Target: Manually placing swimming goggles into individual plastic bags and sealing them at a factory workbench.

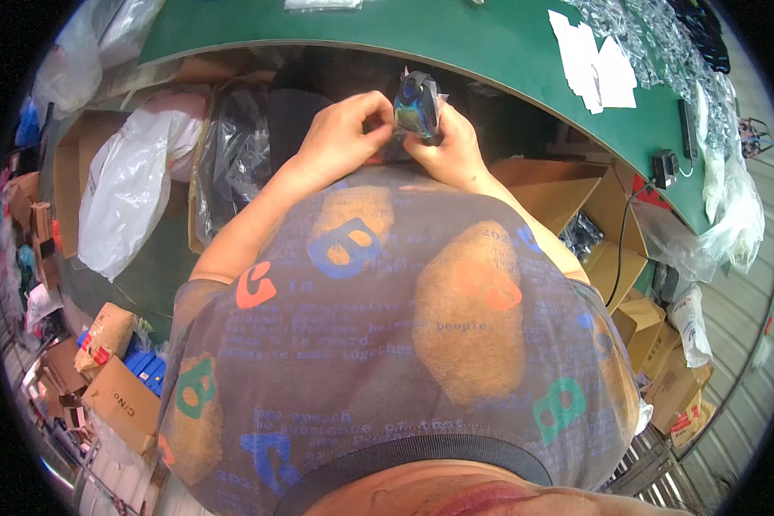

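Observation:
Just beyond my body, a dark, glossy oblong item (417,107) with a blue-green sheen stands upright, loosely wrapped in clear plastic. My right hand (451,150) is closed around its near and right sides, the thumb across its lower end. On the other side, my left hand (346,133) is closed, thumb and fingers curled in to the item's left edge. Whether those fingertips pinch the wrapping cannot be made out. Both hands are held just short of the green table (490,39).
White paper sheets (585,64), clear plastic packaging (636,39) and a black adapter (665,168) lie on the table's right side. At left is a cardboard box (73,163) with a white plastic bag (129,193); at right, an open carton (542,185) and a hanging black cable (621,249).

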`<state>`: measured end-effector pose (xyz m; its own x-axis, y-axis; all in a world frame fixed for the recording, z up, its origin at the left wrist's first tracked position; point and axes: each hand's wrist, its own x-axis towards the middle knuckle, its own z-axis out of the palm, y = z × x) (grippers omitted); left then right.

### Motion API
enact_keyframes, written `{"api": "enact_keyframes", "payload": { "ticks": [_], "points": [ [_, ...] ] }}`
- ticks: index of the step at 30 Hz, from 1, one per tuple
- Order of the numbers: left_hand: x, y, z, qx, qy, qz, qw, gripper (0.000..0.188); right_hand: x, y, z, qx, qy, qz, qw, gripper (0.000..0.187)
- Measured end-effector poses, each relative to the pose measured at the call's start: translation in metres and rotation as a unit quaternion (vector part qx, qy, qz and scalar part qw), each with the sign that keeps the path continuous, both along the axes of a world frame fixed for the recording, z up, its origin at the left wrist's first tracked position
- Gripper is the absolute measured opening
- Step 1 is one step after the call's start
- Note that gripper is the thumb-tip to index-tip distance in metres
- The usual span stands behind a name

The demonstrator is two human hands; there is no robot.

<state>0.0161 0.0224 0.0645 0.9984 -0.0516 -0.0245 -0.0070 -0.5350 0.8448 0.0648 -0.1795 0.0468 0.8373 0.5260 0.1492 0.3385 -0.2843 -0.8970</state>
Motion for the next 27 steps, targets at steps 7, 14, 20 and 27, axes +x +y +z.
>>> {"api": "enact_keyframes", "payload": {
  "ticks": [7, 14, 20, 27],
  "points": [
    [0.016, 0.009, -0.014, 0.088, -0.049, 0.025, 0.995, 0.011, -0.004, 0.005, 0.004, 0.054, 0.127, 0.005, 0.99, 0.033],
    [0.022, 0.022, -0.064, -0.116, 0.09, 0.104, 0.984, 0.014, 0.008, 0.001, -0.022, 0.072, 0.179, -0.064, 0.979, 0.021],
    [0.011, 0.019, -0.075, 0.028, -0.014, 0.103, 0.994, 0.019, 0.011, -0.019, -0.016, -0.045, 0.186, -0.015, 0.981, 0.041],
    [0.02, 0.006, -0.05, 0.114, -0.077, 0.024, 0.99, 0.019, 0.002, -0.028, 0.028, -0.275, -0.024, 0.149, 0.95, 0.048]
  ]
}}
